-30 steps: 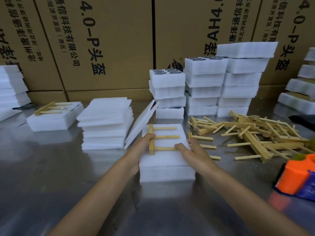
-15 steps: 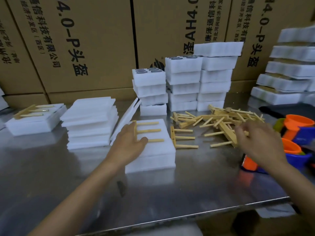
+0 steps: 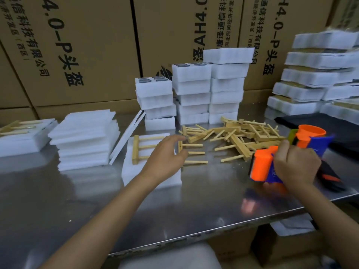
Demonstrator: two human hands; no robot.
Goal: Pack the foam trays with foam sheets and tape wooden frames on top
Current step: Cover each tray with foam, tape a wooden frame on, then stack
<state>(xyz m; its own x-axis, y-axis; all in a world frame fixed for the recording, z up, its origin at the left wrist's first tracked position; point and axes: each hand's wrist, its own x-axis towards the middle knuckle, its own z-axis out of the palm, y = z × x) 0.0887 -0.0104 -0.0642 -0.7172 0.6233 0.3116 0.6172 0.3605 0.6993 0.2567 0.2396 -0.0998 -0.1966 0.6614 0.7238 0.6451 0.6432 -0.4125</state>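
A white foam tray [image 3: 130,171] lies on the steel table in front of me, with a wooden frame [image 3: 139,149] on top of it. My left hand [image 3: 165,160] hovers over the tray's right side, fingers relaxed and holding nothing. My right hand [image 3: 295,166] grips an orange and blue tape dispenser [image 3: 262,167] to the right of the tray. A pile of wooden frames [image 3: 239,136] lies between tray and dispenser. A stack of foam sheets [image 3: 85,138] stands left of the tray.
Stacks of foam trays [image 3: 190,94] stand at the back against cardboard boxes [image 3: 77,45]. More packed trays [image 3: 318,74] rise at the right. A finished tray [image 3: 25,138] lies far left. A second dispenser [image 3: 310,138] and a dark cloth [image 3: 334,123] lie at right. The table edge [image 3: 213,230] runs near me.
My right hand reached right and took hold of the tape dispenser. My left hand slid from the frame's left side to the tray's right side. The view turned right.
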